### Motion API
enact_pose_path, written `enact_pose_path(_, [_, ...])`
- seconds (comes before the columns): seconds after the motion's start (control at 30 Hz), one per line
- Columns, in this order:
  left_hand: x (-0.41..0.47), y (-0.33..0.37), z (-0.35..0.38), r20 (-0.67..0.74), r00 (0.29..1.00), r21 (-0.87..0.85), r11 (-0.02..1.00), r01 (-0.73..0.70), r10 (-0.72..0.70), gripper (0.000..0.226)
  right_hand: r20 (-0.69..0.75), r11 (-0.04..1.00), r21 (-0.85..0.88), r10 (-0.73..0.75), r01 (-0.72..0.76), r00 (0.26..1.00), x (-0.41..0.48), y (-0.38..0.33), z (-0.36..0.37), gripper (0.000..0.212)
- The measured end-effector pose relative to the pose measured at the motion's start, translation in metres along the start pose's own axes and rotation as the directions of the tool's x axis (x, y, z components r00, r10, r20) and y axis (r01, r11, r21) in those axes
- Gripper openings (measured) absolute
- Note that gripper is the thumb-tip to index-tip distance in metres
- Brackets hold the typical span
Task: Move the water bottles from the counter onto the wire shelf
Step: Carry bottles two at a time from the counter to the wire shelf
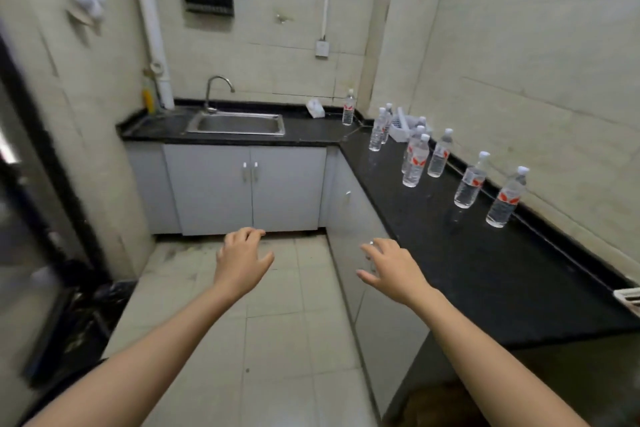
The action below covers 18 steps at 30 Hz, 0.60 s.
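Reaching forward over the pale tiled floor, both bare hands are empty, which I judge to be the approach before a pick-up. Going left to right: the left hand (242,258) hangs at about 11 o'clock from the view's bottom centre, fingers loosely spread and curled, gripping nothing. The right hand (391,269), at about 1 o'clock, is likewise open with fingers splayed, holding nothing, and sits just beside the front edge of the black L-shaped stone counter (485,288).

The clear plastic water bottles with white caps and red-and-white labels (415,163) all stand upright on that counter, from 12 to 2 o'clock, well apart from both hands. I count about nine: one alone near the back corner (349,109), two close together (378,130), three or four clustered beside a white plastic basket (403,128) where overlap makes the count uncertain, then two apart nearest the person (471,180) (506,198). One stainless steel sink (237,123) with one curved tap lies at 11 o'clock.

No wire shelf is in view. The next move calls for stepping closer, wrapping fingers around the nearest bottle's body, and lifting it straight up.
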<state>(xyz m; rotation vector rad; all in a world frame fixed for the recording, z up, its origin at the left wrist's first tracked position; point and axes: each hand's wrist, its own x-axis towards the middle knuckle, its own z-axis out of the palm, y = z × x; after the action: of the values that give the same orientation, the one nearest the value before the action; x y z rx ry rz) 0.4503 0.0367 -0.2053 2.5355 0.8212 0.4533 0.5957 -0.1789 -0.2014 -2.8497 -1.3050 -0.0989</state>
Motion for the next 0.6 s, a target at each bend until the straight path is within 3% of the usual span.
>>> enact_pose_path(0.27, [0.023, -0.090, -0.037, 0.027, 1.000, 0.060, 0.998, 0.003, -0.005, 0.045, -0.047, 0.999, 0.011, -0.032, 0.033, 0.998, 0.043, -0.107, 0.018, 0.053])
enact_pose_path(0.37, [0.036, -0.098, -0.032, 0.053, 0.999, 0.042, 0.999, -0.010, 0.007, 0.047, 0.012, 0.998, -0.054, 0.019, -0.019, 1.000, 0.059, -0.114, 0.022, 0.053])
enact_pose_path(0.43, [0.046, -0.101, -0.028, 0.057, 0.998, 0.030, 0.999, -0.014, 0.012, 0.047, -0.046, 0.993, -0.113, -0.029, 0.024, 0.998, 0.074, -0.116, 0.023, 0.052])
enact_pose_path(0.6, [0.085, -0.113, -0.021, 0.071, 0.997, 0.062, 0.998, -0.019, 0.015, 0.046, -0.044, 0.996, -0.008, -0.089, 0.089, 0.995, 0.129, -0.113, 0.029, 0.054])
